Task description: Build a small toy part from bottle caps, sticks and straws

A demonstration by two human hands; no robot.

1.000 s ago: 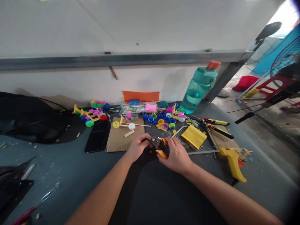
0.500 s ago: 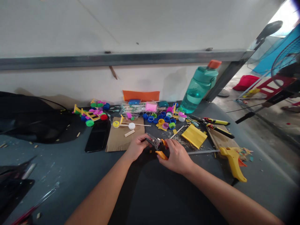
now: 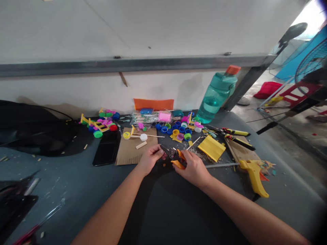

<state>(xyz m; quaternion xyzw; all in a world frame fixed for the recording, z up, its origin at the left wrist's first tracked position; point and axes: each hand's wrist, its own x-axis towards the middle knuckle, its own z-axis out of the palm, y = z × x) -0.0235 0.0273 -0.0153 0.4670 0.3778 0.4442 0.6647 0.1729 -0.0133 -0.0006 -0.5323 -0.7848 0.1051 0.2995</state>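
My right hand [image 3: 193, 169] is wrapped round the orange handles of a wire stripper [image 3: 173, 154], whose dark jaws point left. At the jaws, my left hand [image 3: 150, 159] is closed in a pinch; whatever lies between its fingertips is too small and hidden to name. Just beyond that hand, a piece of cardboard [image 3: 125, 154] carries a short wooden strip [image 3: 141, 145], a white bottle cap [image 3: 143, 137] and a yellow cap [image 3: 126, 135] joined to thin sticks. Several coloured bottle caps [image 3: 182, 129] are grouped behind the tool.
A yellow glue gun [image 3: 255, 177] lies at the right, near yellow-and-black pliers [image 3: 240, 141] and a folded yellow sheet [image 3: 211, 148]. Behind stands a teal water bottle [image 3: 214, 97]. A black phone [image 3: 105, 149] and small cap-wheeled models [image 3: 100, 123] are on the left.
The wire stripper has turned a little in my right hand and shifted slightly right. My left fingertips have moved slightly along its jaws. The things on the table stay where they were.
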